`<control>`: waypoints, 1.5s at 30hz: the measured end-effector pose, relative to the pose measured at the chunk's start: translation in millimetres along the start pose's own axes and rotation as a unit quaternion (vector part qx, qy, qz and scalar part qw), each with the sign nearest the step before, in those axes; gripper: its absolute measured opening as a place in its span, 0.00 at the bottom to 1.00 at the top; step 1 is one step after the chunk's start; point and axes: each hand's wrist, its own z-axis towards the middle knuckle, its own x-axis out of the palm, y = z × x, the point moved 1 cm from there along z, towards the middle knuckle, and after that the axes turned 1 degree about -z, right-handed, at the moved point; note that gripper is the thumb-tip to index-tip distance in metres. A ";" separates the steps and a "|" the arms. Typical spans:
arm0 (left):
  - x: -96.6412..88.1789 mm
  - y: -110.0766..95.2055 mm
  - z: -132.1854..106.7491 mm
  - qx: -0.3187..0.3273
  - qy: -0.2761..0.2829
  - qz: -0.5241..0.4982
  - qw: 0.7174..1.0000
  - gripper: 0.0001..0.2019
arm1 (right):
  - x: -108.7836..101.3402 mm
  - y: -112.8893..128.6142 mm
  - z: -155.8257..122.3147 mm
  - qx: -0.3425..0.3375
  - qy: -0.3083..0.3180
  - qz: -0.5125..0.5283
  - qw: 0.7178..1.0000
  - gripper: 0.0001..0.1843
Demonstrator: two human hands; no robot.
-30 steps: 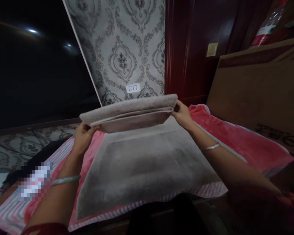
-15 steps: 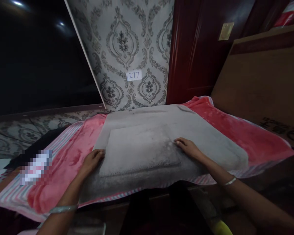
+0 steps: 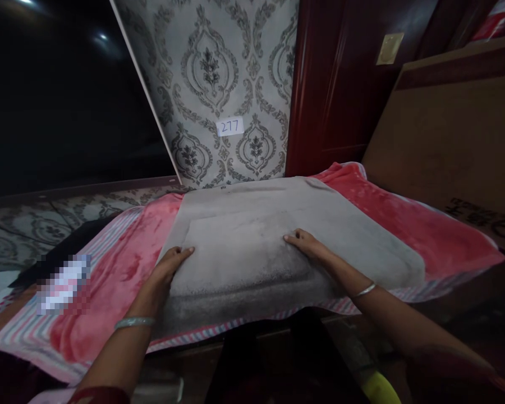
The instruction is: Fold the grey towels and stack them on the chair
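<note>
The left hand (image 3: 170, 268) lies open and flat on a gray fuzzy towel (image 3: 239, 252), palm down. It is not gripping anything. The right hand (image 3: 309, 245) is open and flat on the same towel, a bit farther up, with its fingertips (image 3: 289, 237) pointing left. There is towel between the two hands. A thin silver bangle (image 3: 133, 322) sits on the left arm, and another bangle (image 3: 365, 290) sits on the right wrist.

The towel lies in the middle of a pink fuzzy blanket (image 3: 429, 238). Pink shows on its left and right sides. Its near edge is just beside the blanket's striped near edge (image 3: 193, 336).

Past the blanket's far edge is a gray patterned wall (image 3: 210, 67) with a small white label (image 3: 229, 127) that says 277. To the right are a dark red door (image 3: 332, 84) and a big cardboard box (image 3: 454, 146). Near the blanket's left edge is a blurred thing (image 3: 63, 284).
</note>
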 end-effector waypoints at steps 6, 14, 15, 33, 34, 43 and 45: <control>1.1 7.7 -13.4 0.014 -0.027 -0.058 0.998 0.39 | 4.4 -10.3 -2.1 0.005 0.007 0.091 0.996 0.15; -6.2 -1.1 -23.0 0.075 -0.026 0.014 0.997 0.34 | -10.0 -1.9 -3.1 0.021 0.061 0.225 0.972 0.35; -6.2 -1.5 -23.0 0.081 -0.033 0.023 0.996 0.33 | -11.6 -1.4 -2.4 0.000 0.061 0.221 0.973 0.36; 105.4 -92.2 20.2 0.255 0.030 0.438 0.862 0.32 | 23.6 91.4 61.2 -0.175 -0.045 -0.253 0.950 0.31; 122.2 -93.7 20.8 0.243 0.031 0.450 0.859 0.32 | 36.6 95.0 63.2 -0.167 -0.050 -0.267 0.948 0.31; 159.8 -41.2 27.9 0.277 -0.020 0.505 0.817 0.33 | 89.2 55.4 64.7 -0.165 -0.048 -0.329 0.929 0.29; 160.0 -42.8 28.2 0.274 -0.016 0.503 0.820 0.33 | 88.8 56.0 66.7 -0.165 -0.047 -0.329 0.929 0.29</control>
